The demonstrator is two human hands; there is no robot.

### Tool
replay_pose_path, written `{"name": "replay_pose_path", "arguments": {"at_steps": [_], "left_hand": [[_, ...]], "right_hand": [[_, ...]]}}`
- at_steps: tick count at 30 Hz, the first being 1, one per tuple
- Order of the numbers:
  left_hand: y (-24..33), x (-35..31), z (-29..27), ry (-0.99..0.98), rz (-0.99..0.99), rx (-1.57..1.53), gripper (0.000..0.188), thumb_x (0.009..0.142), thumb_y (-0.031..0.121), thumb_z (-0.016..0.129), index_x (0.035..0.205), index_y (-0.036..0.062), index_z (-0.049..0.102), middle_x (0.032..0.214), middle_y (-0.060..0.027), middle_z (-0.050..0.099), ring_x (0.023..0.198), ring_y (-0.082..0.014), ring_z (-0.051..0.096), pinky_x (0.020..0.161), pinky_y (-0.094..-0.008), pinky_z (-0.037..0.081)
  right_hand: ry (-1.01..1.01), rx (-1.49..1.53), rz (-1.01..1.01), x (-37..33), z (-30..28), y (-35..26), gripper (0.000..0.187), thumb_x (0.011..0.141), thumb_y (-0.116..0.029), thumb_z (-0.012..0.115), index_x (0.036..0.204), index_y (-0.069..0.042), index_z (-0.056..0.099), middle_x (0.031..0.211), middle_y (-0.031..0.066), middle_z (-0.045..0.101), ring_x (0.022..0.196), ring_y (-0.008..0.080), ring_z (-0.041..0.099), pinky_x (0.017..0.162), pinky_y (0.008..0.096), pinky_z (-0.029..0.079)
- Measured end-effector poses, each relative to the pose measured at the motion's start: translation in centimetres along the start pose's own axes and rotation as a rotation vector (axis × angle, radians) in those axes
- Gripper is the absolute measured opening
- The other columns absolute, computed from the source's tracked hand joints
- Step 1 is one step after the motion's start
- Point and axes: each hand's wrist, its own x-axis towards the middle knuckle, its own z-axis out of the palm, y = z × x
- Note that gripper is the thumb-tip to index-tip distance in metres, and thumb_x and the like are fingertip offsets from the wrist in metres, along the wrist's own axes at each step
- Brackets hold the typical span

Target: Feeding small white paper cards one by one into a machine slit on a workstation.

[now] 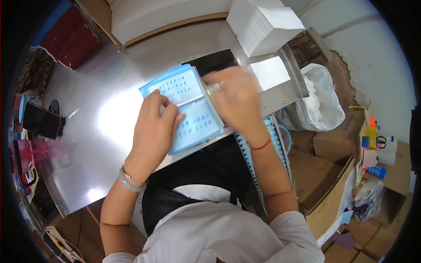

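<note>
A blue-edged booklet (196,122) with clear sleeves and blue writing on its pages lies tilted near the front edge of the metal table (87,162). My left hand (153,120) is on its left side, fingers bent against the page and thumb beside them, holding it. At the booklet's right edge is my right hand (237,96), smeared by motion, with its fingers bent inward. A small yellowish strip shows beside those fingertips; I cannot make out what it is. Part of a black mat (221,60) shows behind the booklet.
A tall stack of white sheets (263,28) stands at the back right, with a white sheet (269,72) lying before it. Right of the table are a white bag (322,98) and cardboard boxes (320,175). A phone (41,120) and a pink container (28,153) are at the left.
</note>
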Motion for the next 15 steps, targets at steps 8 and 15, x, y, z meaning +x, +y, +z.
{"name": "replay_pose_path", "arguments": {"at_steps": [8, 15], "left_hand": [[3.8, 7.6, 7.2, -0.26, 0.196, 0.264, 0.024, 0.087, 0.028, 0.065, 0.093, 0.0046, 0.069, 0.105, -0.0119, 0.056, 0.102, -0.029, 0.051, 0.091, -0.0483, 0.037], [1.3, 1.2, 2.8, 0.005, 0.072, 0.115, 0.022, 0.079, 0.016, 0.068, 0.099, 0.0067, 0.064, 0.122, -0.0168, 0.053, 0.118, -0.0346, 0.048, 0.098, -0.0516, 0.036]], "right_hand": [[0.063, -0.677, 0.243, -3.6, -1.5, 4.7, 0.017, 0.081, -0.006, 0.066, 0.097, -0.001, 0.069, 0.098, 0.0113, 0.057, 0.09, 0.0308, 0.052, 0.083, 0.0414, 0.044], [-0.001, -0.341, 0.413, -1.7, -5.4, 4.2, 0.03, 0.075, 0.003, 0.063, 0.105, 0.001, 0.069, 0.105, 0.0127, 0.059, 0.098, 0.0334, 0.054, 0.087, 0.0402, 0.046]]}}
